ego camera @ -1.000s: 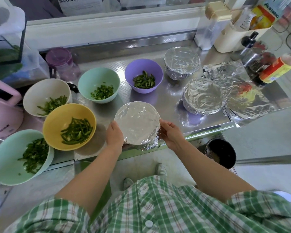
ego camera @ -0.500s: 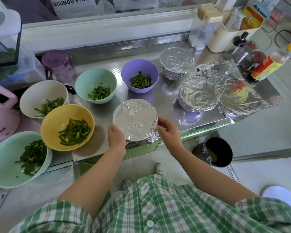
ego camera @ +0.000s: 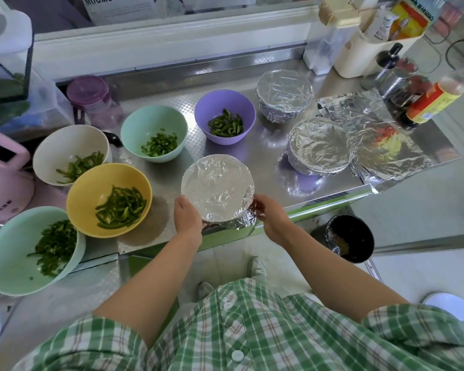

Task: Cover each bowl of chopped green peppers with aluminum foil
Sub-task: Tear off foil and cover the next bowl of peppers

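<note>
Five open bowls hold chopped green peppers. A big mint bowl (ego camera: 8,245) sits at the near left with a heap of small pieces. Just beyond it, a yellow bowl (ego camera: 91,188) holds long strips. A white bowl (ego camera: 62,145) behind that holds a few strips. Farther along are a small mint bowl (ego camera: 145,121) with diced bits and a purple bowl (ego camera: 212,103) with curled strips. All look like smooth, round plastic. They stand on a steel counter (ego camera: 265,156) with a fine chequered pattern.

Three bowls are covered. The far bowl (ego camera: 284,92) and the right bowl (ego camera: 319,144) stand to the right of the purple one. Each has a crinkled foil top and pleated sides. Loose foil sheets (ego camera: 381,140), wrinkled and shiny, lie flat just right of them.

The near bowl (ego camera: 217,187) is at the counter's near edge, between the two hands. Its top is a flat, lightly creased disc, and its foil (ego camera: 247,218) bunches into a crumpled skirt on the near right side.

The left hand (ego camera: 187,216) cups the bowl's near left side with its back up. Its fingers curl round the wall, with the tips hidden beneath. The right hand (ego camera: 272,219) reaches in from the right, and its fingers pinch the crumpled skirt. Both forearms are bare and angle inward from a green plaid shirt (ego camera: 252,330).
</note>
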Available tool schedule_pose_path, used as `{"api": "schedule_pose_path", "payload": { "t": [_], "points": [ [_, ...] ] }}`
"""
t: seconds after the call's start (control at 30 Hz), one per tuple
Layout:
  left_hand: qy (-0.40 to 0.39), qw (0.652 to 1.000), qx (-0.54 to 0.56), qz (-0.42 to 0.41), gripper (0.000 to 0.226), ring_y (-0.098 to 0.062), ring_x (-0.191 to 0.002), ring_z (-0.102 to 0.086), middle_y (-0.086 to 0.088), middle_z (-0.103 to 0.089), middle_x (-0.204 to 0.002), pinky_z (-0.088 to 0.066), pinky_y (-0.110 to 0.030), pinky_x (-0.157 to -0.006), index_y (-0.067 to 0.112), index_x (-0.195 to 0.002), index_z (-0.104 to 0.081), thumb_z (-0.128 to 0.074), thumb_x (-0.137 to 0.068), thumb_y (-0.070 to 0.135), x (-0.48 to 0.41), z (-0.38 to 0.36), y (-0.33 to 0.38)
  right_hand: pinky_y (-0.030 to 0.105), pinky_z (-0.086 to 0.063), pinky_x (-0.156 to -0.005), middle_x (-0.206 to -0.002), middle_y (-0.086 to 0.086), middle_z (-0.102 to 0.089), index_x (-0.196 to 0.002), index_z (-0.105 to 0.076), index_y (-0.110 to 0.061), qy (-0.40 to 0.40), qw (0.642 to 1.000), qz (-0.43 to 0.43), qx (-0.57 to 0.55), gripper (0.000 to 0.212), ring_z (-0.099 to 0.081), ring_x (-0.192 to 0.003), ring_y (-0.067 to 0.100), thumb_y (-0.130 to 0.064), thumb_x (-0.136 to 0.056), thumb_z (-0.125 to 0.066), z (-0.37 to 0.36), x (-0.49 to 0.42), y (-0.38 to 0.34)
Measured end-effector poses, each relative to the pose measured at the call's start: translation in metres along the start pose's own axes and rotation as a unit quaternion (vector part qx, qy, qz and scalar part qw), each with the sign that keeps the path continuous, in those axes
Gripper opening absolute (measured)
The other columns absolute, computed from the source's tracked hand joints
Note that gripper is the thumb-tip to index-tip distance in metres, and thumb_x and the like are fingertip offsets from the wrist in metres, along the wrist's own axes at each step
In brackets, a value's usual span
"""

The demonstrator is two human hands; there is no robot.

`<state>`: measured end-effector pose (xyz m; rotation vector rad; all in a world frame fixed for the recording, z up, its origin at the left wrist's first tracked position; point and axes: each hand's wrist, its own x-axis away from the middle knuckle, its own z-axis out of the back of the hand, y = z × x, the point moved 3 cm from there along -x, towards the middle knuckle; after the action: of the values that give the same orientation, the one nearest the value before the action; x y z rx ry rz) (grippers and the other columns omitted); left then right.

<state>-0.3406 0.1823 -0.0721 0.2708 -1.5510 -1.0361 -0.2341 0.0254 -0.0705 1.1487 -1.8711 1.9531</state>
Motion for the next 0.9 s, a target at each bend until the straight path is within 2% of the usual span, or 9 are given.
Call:
{"api": "schedule_pose_path", "payload": {
  "t": [0.13,0.33,0.43,0.5,0.63,0.73,0.83,0.9],
  "points": [
    [-0.002,1.000,0.005,-0.002,0.025,-0.029,-0.114,-0.056,-0.008,-0.054,-0.125,-0.053,-0.049,-0.098,0.025,-0.117,-0.044,-0.024,-0.107,0.035,0.001,-0.001,0.000,0.021,-0.040,-0.068,-0.076,0.001,-0.057,-0.089,-0.058,-0.010,0.007,1.000,-0.009,-0.018,0.014,-0.049,-0.068,0.010,-0.013,-0.100,-0.049,0.004,-0.007,0.006],
    [0.012,1.000,-0.004,-0.009,0.025,-0.030,-0.113,-0.056,-0.009,-0.055,-0.119,-0.050,-0.050,-0.101,0.024,-0.109,-0.047,-0.025,-0.106,0.034,0.001,-0.002,-0.001,0.020,-0.039,-0.068,-0.068,0.000,-0.052,-0.077,-0.055,-0.013,0.047,0.999,-0.012,-0.004,0.022,-0.043,-0.062,0.010,-0.017,-0.098,-0.056,-0.003,-0.013,0.009],
    [0.012,1.000,-0.006,-0.008,0.025,-0.030,-0.114,-0.055,-0.009,-0.053,-0.119,-0.050,-0.050,-0.101,0.024,-0.111,-0.046,-0.023,-0.107,0.034,0.002,-0.001,-0.001,0.020,-0.040,-0.071,-0.076,-0.001,-0.058,-0.084,-0.058,-0.015,0.075,0.997,0.008,0.013,0.011,-0.051,-0.068,0.010,-0.017,-0.094,-0.063,-0.001,-0.014,0.008],
    [0.011,1.000,-0.010,-0.008,0.024,-0.031,-0.114,-0.055,-0.010,-0.053,-0.118,-0.050,-0.050,-0.101,0.023,-0.110,-0.045,-0.023,-0.107,0.033,0.003,-0.001,-0.001,0.017,-0.043,-0.067,-0.080,-0.002,-0.061,-0.090,-0.060,-0.015,0.096,0.994,0.032,0.027,0.007,-0.055,-0.071,0.008,-0.016,-0.091,-0.067,0.002,-0.010,0.005],
    [0.012,1.000,-0.012,-0.006,0.023,-0.030,-0.113,-0.054,-0.009,-0.052,-0.116,-0.049,-0.050,-0.103,0.024,-0.108,-0.044,-0.023,-0.107,0.032,0.007,-0.001,0.002,0.026,-0.048,-0.065,-0.071,-0.001,-0.066,-0.085,-0.070,-0.012,0.134,0.983,0.086,0.087,0.004,-0.055,-0.064,0.011,-0.014,-0.088,-0.069,0.003,-0.004,0.003],
    [0.012,1.000,-0.015,-0.005,0.022,-0.030,-0.114,-0.054,-0.008,-0.052,-0.118,-0.049,-0.048,-0.103,0.024,-0.110,-0.043,-0.023,-0.107,0.032,0.008,-0.002,0.002,0.033,-0.053,-0.074,-0.075,0.000,-0.071,-0.086,-0.073,-0.015,0.111,0.981,0.115,0.113,0.012,-0.061,-0.070,0.014,-0.009,-0.089,-0.065,0.001,0.001,0.004],
    [0.015,1.000,-0.016,-0.007,0.022,-0.031,-0.114,-0.055,-0.009,-0.053,-0.123,-0.049,-0.049,-0.102,0.025,-0.111,-0.042,-0.022,-0.107,0.034,0.009,-0.003,0.002,0.029,-0.053,-0.085,-0.090,-0.001,-0.076,-0.101,-0.075,-0.016,0.053,0.982,0.134,0.120,0.029,-0.067,-0.083,0.012,0.001,-0.087,-0.055,-0.001,0.008,0.008],
    [0.017,1.000,-0.009,-0.006,0.022,-0.031,-0.114,-0.055,-0.007,-0.051,-0.122,-0.050,-0.049,-0.101,0.026,-0.113,-0.040,-0.021,-0.108,0.035,0.010,-0.005,0.003,0.030,-0.054,-0.090,-0.099,0.001,-0.076,-0.110,-0.073,-0.021,0.011,0.979,0.156,0.134,0.036,-0.070,-0.095,0.016,-0.002,-0.084,-0.057,-0.003,0.011,0.013]
  ]
}}
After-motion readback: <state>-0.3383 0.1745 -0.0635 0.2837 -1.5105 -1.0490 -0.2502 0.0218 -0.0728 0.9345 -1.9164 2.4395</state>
